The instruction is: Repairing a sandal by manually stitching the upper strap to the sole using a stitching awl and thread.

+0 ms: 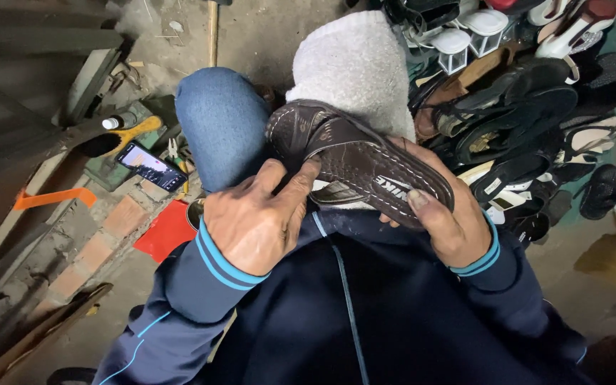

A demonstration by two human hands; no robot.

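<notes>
Item: brown sandal, over your lap, left of the heaped shoe pile. Your right hand grips its heel end; your left hand pinches the strap edge. Risk: loosening either grip probably drops it toward the floor.
</notes>
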